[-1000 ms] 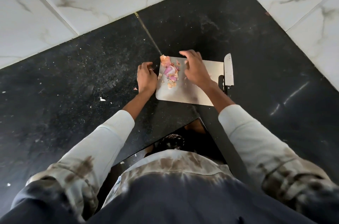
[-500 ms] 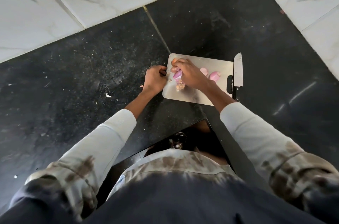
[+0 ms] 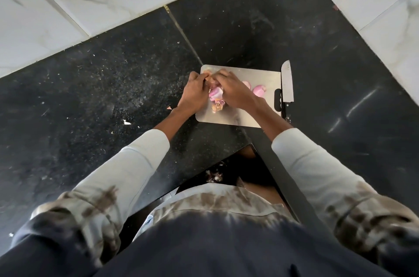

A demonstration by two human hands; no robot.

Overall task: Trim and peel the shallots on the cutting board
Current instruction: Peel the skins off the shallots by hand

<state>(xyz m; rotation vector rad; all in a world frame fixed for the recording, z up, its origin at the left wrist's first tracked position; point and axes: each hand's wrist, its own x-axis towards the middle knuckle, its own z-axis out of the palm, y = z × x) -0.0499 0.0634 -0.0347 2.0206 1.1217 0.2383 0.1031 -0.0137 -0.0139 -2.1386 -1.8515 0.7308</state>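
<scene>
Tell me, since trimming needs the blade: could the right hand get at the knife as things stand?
Probably yes, once it lets go. The knife lies uncovered along the cutting board's right edge, and nothing lies between it and the right hand, which is busy on a shallot with the left hand.

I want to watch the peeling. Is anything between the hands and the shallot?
No. Both the left hand and right hand already meet on the shallot over the board. The knife lies off to the right.
</scene>
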